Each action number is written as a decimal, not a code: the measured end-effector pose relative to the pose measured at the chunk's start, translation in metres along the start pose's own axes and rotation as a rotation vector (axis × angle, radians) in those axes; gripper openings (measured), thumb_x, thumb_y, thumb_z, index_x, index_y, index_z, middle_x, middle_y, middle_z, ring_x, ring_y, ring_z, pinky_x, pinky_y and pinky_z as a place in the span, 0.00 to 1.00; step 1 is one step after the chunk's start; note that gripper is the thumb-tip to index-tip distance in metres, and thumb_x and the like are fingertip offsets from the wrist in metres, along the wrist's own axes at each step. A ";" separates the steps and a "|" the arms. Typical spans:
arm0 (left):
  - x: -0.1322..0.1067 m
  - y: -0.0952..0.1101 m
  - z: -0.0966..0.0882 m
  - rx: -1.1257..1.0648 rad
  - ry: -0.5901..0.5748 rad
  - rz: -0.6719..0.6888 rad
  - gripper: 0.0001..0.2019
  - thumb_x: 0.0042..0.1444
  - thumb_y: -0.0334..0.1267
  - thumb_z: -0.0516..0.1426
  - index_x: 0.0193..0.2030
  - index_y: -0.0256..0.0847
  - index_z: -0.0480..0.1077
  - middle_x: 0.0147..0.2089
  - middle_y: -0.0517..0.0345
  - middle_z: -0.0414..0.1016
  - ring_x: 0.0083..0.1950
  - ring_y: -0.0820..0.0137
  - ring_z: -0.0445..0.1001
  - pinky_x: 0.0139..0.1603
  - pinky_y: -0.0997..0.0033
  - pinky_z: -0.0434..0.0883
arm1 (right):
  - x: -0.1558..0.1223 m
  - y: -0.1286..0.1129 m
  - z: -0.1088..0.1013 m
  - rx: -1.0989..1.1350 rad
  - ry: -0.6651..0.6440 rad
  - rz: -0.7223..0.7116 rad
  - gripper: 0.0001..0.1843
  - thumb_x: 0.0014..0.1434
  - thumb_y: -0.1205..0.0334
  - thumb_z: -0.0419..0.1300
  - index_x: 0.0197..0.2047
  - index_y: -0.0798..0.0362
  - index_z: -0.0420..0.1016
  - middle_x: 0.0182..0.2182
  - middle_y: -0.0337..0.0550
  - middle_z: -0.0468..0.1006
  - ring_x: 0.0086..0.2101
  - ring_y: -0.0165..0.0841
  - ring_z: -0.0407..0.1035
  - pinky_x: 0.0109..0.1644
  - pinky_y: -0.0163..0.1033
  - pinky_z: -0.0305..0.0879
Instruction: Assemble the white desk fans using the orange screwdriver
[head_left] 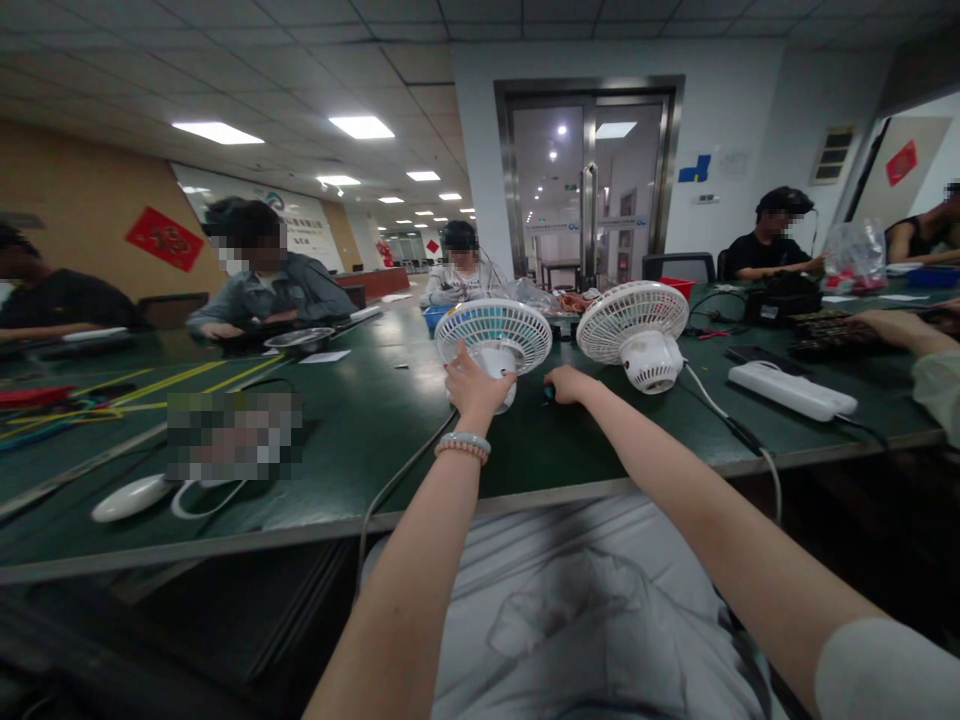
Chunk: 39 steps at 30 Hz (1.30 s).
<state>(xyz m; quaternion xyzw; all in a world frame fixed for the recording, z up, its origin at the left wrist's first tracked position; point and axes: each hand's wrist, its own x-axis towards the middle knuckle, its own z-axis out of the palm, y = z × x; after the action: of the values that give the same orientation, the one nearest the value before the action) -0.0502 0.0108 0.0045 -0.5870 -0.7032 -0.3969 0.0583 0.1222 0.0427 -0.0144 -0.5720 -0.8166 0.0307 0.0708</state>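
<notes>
Two small white desk fans stand on the dark green table (360, 440), backs toward me. My left hand (474, 385), with a bead bracelet on the wrist, is closed around the rear motor housing of the left fan (495, 335). My right hand (568, 384) rests on the table just right of that fan, fingers curled over a small dark thing I cannot make out. The right fan (634, 325) stands untouched a little further right, its cable running off the table's front edge.
A white power strip (784, 388) lies to the right. A white oval object (131, 497) with a looped cord sits at the left front. Several people sit around the table; another person's arm (900, 330) reaches in from the right. Yellow cables (150, 385) cross the left side.
</notes>
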 end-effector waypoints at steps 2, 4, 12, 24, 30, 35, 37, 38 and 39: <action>0.000 0.000 0.000 -0.004 0.001 0.003 0.50 0.37 0.53 0.59 0.64 0.46 0.35 0.59 0.40 0.51 0.57 0.47 0.58 0.52 0.47 0.61 | -0.001 0.001 0.000 0.017 0.027 -0.037 0.26 0.46 0.72 0.60 0.50 0.51 0.71 0.48 0.47 0.73 0.48 0.37 0.67 0.50 0.33 0.61; 0.000 0.000 0.000 -0.004 -0.005 0.004 0.51 0.37 0.53 0.60 0.64 0.46 0.35 0.60 0.40 0.51 0.58 0.46 0.58 0.52 0.47 0.61 | -0.002 -0.001 -0.002 0.039 0.044 -0.081 0.26 0.46 0.73 0.59 0.50 0.48 0.71 0.48 0.44 0.73 0.48 0.36 0.66 0.50 0.33 0.61; 0.000 0.000 0.001 -0.007 -0.010 0.002 0.50 0.38 0.53 0.59 0.64 0.45 0.35 0.60 0.40 0.50 0.57 0.47 0.58 0.52 0.47 0.61 | -0.009 -0.009 -0.007 0.024 0.019 -0.019 0.21 0.49 0.72 0.56 0.43 0.42 0.75 0.48 0.41 0.72 0.50 0.42 0.63 0.53 0.51 0.58; -0.001 0.001 -0.001 -0.012 -0.002 -0.001 0.50 0.38 0.53 0.59 0.64 0.46 0.35 0.60 0.41 0.50 0.58 0.48 0.58 0.52 0.48 0.61 | -0.012 -0.013 -0.008 0.026 0.119 0.017 0.19 0.50 0.72 0.55 0.43 0.45 0.74 0.45 0.43 0.74 0.48 0.41 0.65 0.51 0.50 0.58; -0.002 0.000 -0.001 -0.008 0.012 0.009 0.50 0.38 0.53 0.59 0.64 0.45 0.36 0.59 0.40 0.52 0.57 0.48 0.58 0.51 0.48 0.62 | -0.011 -0.017 -0.010 0.166 0.504 -0.135 0.16 0.53 0.70 0.53 0.45 0.52 0.74 0.43 0.46 0.74 0.45 0.35 0.66 0.50 0.38 0.60; -0.002 -0.001 -0.001 -0.005 0.009 0.010 0.50 0.38 0.54 0.59 0.64 0.44 0.36 0.60 0.40 0.51 0.58 0.48 0.58 0.52 0.49 0.62 | -0.010 -0.029 -0.008 0.325 0.729 -0.242 0.14 0.54 0.69 0.54 0.44 0.55 0.74 0.42 0.46 0.73 0.43 0.33 0.66 0.49 0.37 0.60; -0.002 -0.001 -0.002 -0.006 0.005 0.015 0.51 0.38 0.54 0.59 0.65 0.44 0.37 0.59 0.40 0.51 0.58 0.47 0.58 0.52 0.49 0.62 | -0.009 -0.034 -0.005 0.360 0.702 -0.262 0.13 0.54 0.70 0.55 0.42 0.55 0.75 0.40 0.46 0.74 0.42 0.32 0.66 0.49 0.36 0.60; -0.002 -0.002 -0.002 -0.006 0.003 0.017 0.51 0.38 0.54 0.59 0.65 0.44 0.37 0.59 0.40 0.52 0.58 0.47 0.58 0.52 0.49 0.62 | -0.009 -0.036 -0.003 0.371 0.682 -0.263 0.12 0.54 0.70 0.55 0.41 0.55 0.75 0.39 0.45 0.74 0.41 0.32 0.66 0.49 0.36 0.60; -0.002 -0.002 -0.002 -0.006 0.000 0.019 0.51 0.38 0.55 0.59 0.65 0.44 0.37 0.59 0.40 0.52 0.58 0.47 0.58 0.52 0.49 0.62 | -0.008 -0.038 -0.002 0.378 0.663 -0.258 0.12 0.54 0.69 0.55 0.41 0.55 0.76 0.38 0.45 0.74 0.41 0.31 0.66 0.48 0.35 0.60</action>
<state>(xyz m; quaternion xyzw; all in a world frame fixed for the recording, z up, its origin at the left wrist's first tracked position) -0.0520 0.0076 0.0042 -0.5941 -0.6962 -0.3984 0.0601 0.0902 0.0223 -0.0085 -0.4208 -0.7944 -0.0149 0.4377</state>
